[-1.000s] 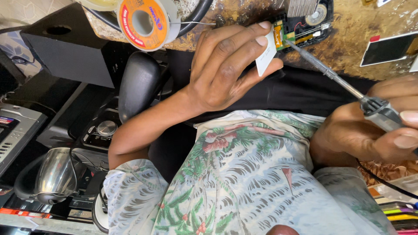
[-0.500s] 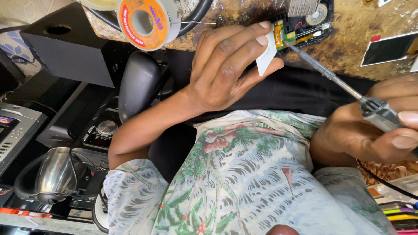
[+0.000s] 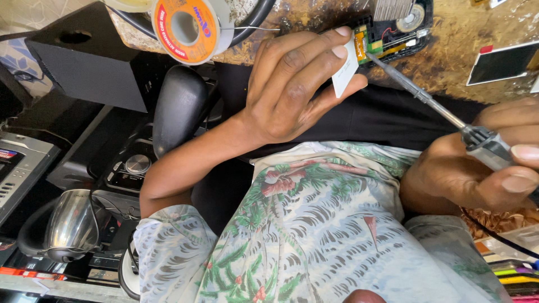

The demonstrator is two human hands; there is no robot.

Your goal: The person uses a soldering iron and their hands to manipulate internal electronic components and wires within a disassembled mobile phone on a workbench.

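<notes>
The left hand (image 3: 292,90) is still pinching a small white card (image 3: 345,76) beside the green circuit board (image 3: 368,45) at the bench edge, while the right hand (image 3: 477,168), fingers wrapped tight, is keeping the soldering iron (image 3: 426,101) tip on that board; hardly anything has shifted.

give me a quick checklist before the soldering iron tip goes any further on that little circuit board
1. Iron held firmly: ok. The right hand wraps the handle of the soldering iron in a full grip.
2. Tip on target: ok. It meets the edge of the circuit board.
3. Board steadied: ok. The left hand pinches a white card against it.
4. Fingertips clear of the tip: not ok. The left fingertips sit right beside it.
5. Solder ready: cannot tell. The orange solder spool lies on the bench, its wire running toward the board, end hidden.
6. Iron hot: cannot tell.
</notes>
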